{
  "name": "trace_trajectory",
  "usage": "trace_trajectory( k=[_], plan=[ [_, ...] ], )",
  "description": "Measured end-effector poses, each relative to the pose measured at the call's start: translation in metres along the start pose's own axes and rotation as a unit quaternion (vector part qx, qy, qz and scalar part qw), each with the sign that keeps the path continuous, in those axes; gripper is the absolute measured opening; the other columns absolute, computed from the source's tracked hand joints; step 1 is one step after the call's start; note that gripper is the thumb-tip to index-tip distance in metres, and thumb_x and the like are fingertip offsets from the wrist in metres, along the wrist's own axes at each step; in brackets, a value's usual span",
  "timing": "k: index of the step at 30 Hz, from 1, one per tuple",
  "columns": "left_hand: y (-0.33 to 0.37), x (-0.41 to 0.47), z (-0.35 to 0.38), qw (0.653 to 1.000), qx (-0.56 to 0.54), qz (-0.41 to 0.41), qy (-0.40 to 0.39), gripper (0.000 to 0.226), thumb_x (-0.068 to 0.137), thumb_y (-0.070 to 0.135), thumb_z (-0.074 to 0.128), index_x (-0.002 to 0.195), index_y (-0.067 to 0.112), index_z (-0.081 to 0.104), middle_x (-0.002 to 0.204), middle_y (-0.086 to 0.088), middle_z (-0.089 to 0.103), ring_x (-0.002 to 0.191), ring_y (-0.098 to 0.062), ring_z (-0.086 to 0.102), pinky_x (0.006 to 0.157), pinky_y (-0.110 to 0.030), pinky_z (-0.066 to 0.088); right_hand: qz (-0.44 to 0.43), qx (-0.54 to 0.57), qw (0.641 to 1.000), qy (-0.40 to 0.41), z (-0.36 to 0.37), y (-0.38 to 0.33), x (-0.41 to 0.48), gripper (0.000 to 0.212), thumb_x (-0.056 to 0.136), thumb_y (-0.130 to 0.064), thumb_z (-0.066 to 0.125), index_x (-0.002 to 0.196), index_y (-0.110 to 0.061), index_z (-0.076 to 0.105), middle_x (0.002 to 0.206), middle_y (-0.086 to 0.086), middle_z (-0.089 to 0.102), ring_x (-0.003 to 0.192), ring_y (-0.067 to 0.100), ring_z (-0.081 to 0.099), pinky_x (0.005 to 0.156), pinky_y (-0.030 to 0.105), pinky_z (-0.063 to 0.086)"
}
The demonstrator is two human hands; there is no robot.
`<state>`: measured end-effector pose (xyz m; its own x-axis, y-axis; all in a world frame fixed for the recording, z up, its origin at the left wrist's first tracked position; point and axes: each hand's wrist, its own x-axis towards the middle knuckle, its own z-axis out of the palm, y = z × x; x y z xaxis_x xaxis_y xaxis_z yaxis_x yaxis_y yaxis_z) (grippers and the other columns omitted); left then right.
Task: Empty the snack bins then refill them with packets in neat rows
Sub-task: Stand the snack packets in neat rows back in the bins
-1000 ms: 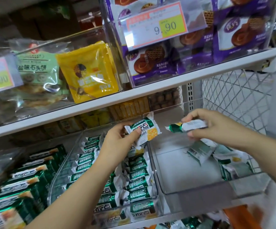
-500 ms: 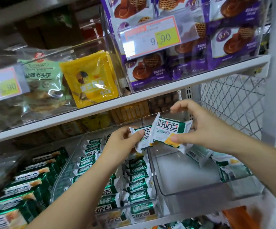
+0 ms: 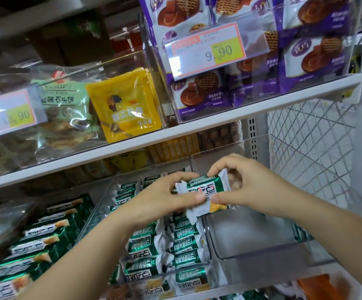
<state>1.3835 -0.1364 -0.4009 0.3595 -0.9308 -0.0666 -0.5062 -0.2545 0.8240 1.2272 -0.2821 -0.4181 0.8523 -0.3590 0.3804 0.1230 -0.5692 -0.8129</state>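
Both hands meet over the lower shelf on a small stack of green-and-white snack packets [image 3: 205,192]. My left hand [image 3: 164,198] pinches the stack's left end and my right hand [image 3: 247,187] grips its right end. Below my left hand a clear bin [image 3: 102,204] holds several of the same packets in rows [image 3: 175,247]. To its right stands another clear bin [image 3: 253,258], its floor mostly bare, with a few packets [image 3: 301,233] lying at its right side behind my right forearm.
Green packets [image 3: 39,245] fill the shelf space at the far left. The upper shelf [image 3: 197,124] carries bins of yellow [image 3: 123,105] and purple [image 3: 251,68] snack bags with price tags. A white wire mesh panel [image 3: 312,148] closes the right side.
My right hand carried its packet left to the one in my left hand; both hands now hold them together as one stack. The camera view tilted slightly downward.
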Motion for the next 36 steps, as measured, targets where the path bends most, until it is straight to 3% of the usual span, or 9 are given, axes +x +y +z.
trace_trajectory(
  k=[6,9,14,18,21,23,26,30,36],
  plan=[
    [-0.007,-0.004,-0.023,0.994,0.010,0.030,0.108,0.048,0.069,0.046,0.079,0.110,0.027,0.064,0.097,0.006,0.073,0.086,-0.014,0.066,0.072,-0.018,0.049,0.023,0.044,0.998,0.030,0.009,0.003,0.004,0.055,0.061,-0.049,0.078,0.109,-0.044,0.051,0.109,-0.017,0.054,0.082,0.004,0.061,0.077,0.031,0.054],
    [-0.028,-0.002,-0.034,0.974,0.003,-0.011,0.225,0.053,0.075,0.044,0.074,0.121,0.030,0.054,0.115,0.008,0.064,0.102,-0.014,0.060,0.087,-0.025,0.043,0.041,0.002,0.999,-0.014,0.009,0.010,0.002,0.042,0.077,-0.040,0.073,0.110,-0.047,0.048,0.114,-0.021,0.054,0.092,0.000,0.060,0.088,0.031,0.053],
    [-0.048,0.007,-0.019,0.981,0.060,-0.062,0.173,0.061,0.072,0.037,0.078,0.124,0.022,0.048,0.119,0.005,0.057,0.101,-0.009,0.058,0.088,-0.029,0.046,0.061,-0.081,0.981,-0.164,0.025,0.015,-0.005,0.034,0.084,-0.036,0.068,0.117,-0.042,0.058,0.124,-0.029,0.046,0.106,-0.009,0.053,0.093,0.024,0.049],
    [-0.059,0.010,-0.016,0.986,0.104,-0.067,0.115,0.078,0.057,0.054,0.074,0.124,0.026,0.045,0.124,-0.004,0.056,0.102,-0.018,0.059,0.094,-0.036,0.047,0.075,-0.079,0.981,-0.163,0.022,0.016,-0.003,0.033,0.084,-0.037,0.070,0.113,-0.046,0.058,0.129,-0.025,0.049,0.106,-0.007,0.055,0.093,0.028,0.050],
    [-0.061,0.007,-0.024,0.984,0.133,-0.067,0.097,0.062,0.075,0.035,0.078,0.127,0.025,0.045,0.123,0.006,0.055,0.106,-0.005,0.055,0.089,-0.019,0.042,0.079,-0.068,0.979,-0.176,0.018,0.015,-0.005,0.032,0.085,-0.034,0.069,0.114,-0.043,0.058,0.128,-0.025,0.052,0.101,-0.009,0.058,0.093,0.022,0.049],
    [-0.061,0.006,-0.027,0.975,0.195,-0.075,0.079,0.054,0.081,0.031,0.074,0.127,0.029,0.044,0.124,0.008,0.054,0.108,-0.013,0.058,0.087,-0.023,0.043,0.077,-0.068,0.979,-0.174,0.013,0.015,-0.004,0.030,0.086,-0.033,0.068,0.112,-0.042,0.059,0.120,-0.023,0.059,0.098,-0.012,0.059,0.089,0.015,0.048],
    [-0.057,0.014,-0.022,0.949,0.299,-0.082,0.049,0.059,0.084,0.033,0.070,0.135,0.030,0.041,0.113,0.001,0.059,0.078,-0.013,0.062,0.066,-0.018,0.043,0.087,-0.069,0.989,-0.099,-0.008,0.025,0.002,0.025,0.086,-0.028,0.067,0.108,-0.038,0.061,0.110,-0.023,0.063,0.092,-0.012,0.061,0.082,0.010,0.047],
    [-0.053,0.027,-0.013,0.922,0.376,-0.061,0.066,0.066,0.084,0.038,0.070,0.142,0.030,0.040,0.142,0.000,0.039,0.126,-0.017,0.044,0.104,-0.028,0.036,0.143,-0.171,0.975,0.002,-0.046,0.065,0.002,0.032,0.089,-0.021,0.064,0.120,-0.026,0.059,0.118,-0.010,0.060,0.101,0.003,0.056,0.090,0.019,0.044],
    [-0.057,0.032,-0.007,0.910,0.400,-0.057,0.089,0.066,0.080,0.036,0.074,0.137,0.034,0.041,0.141,0.007,0.047,0.126,-0.018,0.047,0.106,-0.043,0.037,0.275,-0.303,0.904,-0.126,-0.052,0.123,-0.006,0.038,0.090,-0.030,0.062,0.127,-0.032,0.053,0.143,0.003,0.046,0.123,0.021,0.048,0.099,0.030,0.038]
  ],
)
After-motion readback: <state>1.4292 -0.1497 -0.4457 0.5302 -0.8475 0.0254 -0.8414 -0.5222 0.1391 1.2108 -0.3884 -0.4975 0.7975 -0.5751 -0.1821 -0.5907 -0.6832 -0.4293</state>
